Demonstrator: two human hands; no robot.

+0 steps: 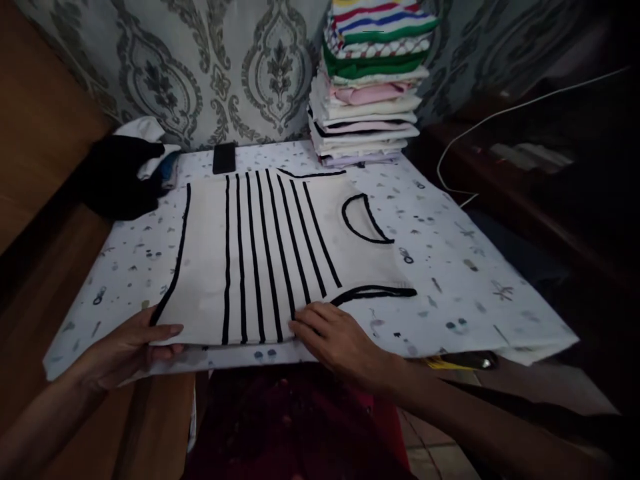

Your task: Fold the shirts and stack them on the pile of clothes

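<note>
A sleeveless cream top (pixel 205 260) with black stripes and black edging lies spread flat, its neckline toward the right. My left hand (pixel 135 343) pinches the near bottom corner of the top, thumb above the fabric and fingers below. My right hand (pixel 335 340) rests at the near side edge, just below the armhole, with its fingers bent together on the cloth. Whether fabric is caught between the right fingertips is hard to see, though they press at the edge.
A white printed cloth (pixel 440 293) covers the table. Folded clothes stand in a tall stack (pixel 367 110) against the patterned wall. A dark phone (pixel 224 159) lies at the back, and a black garment heap (pixel 125 177) sits at the left. A white cable (pixel 480 120) hangs on the right.
</note>
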